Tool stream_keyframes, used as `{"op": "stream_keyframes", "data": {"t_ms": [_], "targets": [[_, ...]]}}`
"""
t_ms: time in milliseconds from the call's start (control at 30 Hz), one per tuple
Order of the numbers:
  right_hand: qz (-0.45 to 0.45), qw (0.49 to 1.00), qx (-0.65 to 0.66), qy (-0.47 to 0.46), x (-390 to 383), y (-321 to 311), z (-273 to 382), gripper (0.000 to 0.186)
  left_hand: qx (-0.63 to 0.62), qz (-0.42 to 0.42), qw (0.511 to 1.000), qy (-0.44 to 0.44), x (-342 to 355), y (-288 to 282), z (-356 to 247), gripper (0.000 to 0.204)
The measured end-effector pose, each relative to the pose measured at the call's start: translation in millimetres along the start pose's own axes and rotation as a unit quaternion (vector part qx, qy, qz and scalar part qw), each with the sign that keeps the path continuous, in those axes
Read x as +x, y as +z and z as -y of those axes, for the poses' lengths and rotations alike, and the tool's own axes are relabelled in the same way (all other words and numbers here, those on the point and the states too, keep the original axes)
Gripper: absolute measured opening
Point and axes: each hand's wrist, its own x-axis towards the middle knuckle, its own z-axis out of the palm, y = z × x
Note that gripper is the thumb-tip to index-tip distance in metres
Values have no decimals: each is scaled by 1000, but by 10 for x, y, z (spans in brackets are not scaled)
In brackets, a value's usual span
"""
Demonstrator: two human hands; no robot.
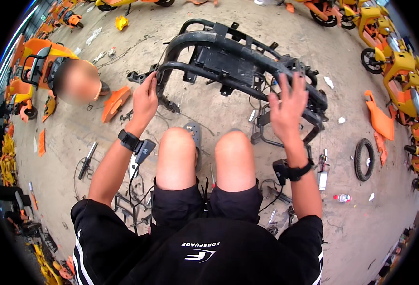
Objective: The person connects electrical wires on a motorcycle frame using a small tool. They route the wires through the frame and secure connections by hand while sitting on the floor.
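A black tubular scooter frame (pixel 228 46) stands on the floor in front of my knees, with a dark flat panel (pixel 221 64) set between its rails. My left hand (pixel 146 99) is at its left end, fingers closed on the bent tube. Over the right part of the frame, my right hand (pixel 288 102) has its fingers spread and holds nothing. Whether the right fingertips touch the metal, I cannot tell. Thin cables hang below the right side of the frame. Each wrist wears a black strapped device.
An orange body panel (pixel 115 103) lies left of the frame, near a person with a blurred head (pixel 76 81). Loose metal parts and cables lie around my legs. At right are a black tyre (pixel 364 159), a plastic bottle (pixel 342 197) and orange panels (pixel 379 116). Yellow scooters (pixel 385 52) stand beyond.
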Motion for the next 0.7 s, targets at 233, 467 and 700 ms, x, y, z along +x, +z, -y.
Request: {"op": "stream_keyframes", "data": {"t_ms": [233, 467, 700], "targets": [[106, 990, 93, 28, 98, 9, -105, 49, -14, 50, 997, -50, 189, -81, -51, 28], [86, 995, 41, -4, -88, -279, 52, 55, -86, 30, 996, -2, 156, -89, 103, 27], [211, 932, 10, 295, -2388, -1908, -353, 37, -79, 77, 993, -37, 202, -171, 180, 27]]}}
